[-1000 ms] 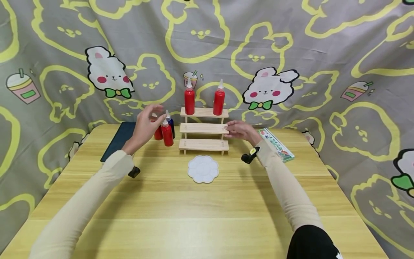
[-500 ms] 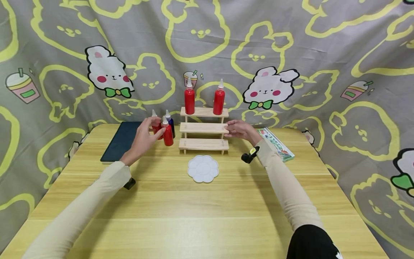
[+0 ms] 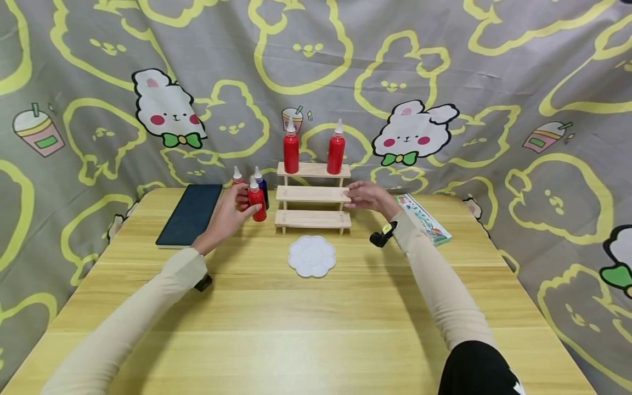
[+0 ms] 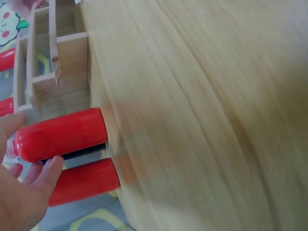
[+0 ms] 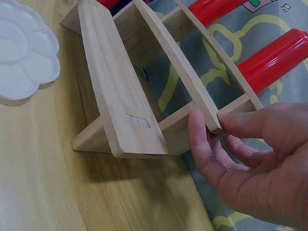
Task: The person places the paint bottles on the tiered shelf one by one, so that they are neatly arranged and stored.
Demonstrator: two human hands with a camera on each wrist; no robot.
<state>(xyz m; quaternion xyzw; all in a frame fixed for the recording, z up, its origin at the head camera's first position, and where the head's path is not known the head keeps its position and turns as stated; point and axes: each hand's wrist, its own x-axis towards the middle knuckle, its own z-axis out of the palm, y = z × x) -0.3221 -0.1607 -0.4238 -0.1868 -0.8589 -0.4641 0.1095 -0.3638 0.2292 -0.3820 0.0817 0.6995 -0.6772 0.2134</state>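
My left hand (image 3: 226,215) has its thumb and fingers round a red squeeze bottle (image 3: 258,196) with a pointed white nozzle, left of a three-tier wooden stand (image 3: 313,219). In the left wrist view, fingertips slip between this bottle (image 4: 67,134) and another red bottle (image 4: 89,182). A dark blue bottle (image 3: 262,185) stands just behind, partly hidden. My right hand (image 3: 369,196) pinches the right end of the middle shelf, thumb above and fingers below, clearest in the right wrist view at the shelf (image 5: 178,62). Two upright red bottles (image 3: 291,153) occupy the top tier.
In front of the stand lies a white flower-shaped palette (image 3: 312,256). A dark flat book-like item (image 3: 190,216) is at the back left, and a colourful printed flat box (image 3: 425,219) at the back right. A patterned curtain (image 3: 316,71) hangs behind the table (image 3: 316,318).
My left hand has come down from above the bottles and closed round the front red one. The right hand keeps its hold on the shelf.
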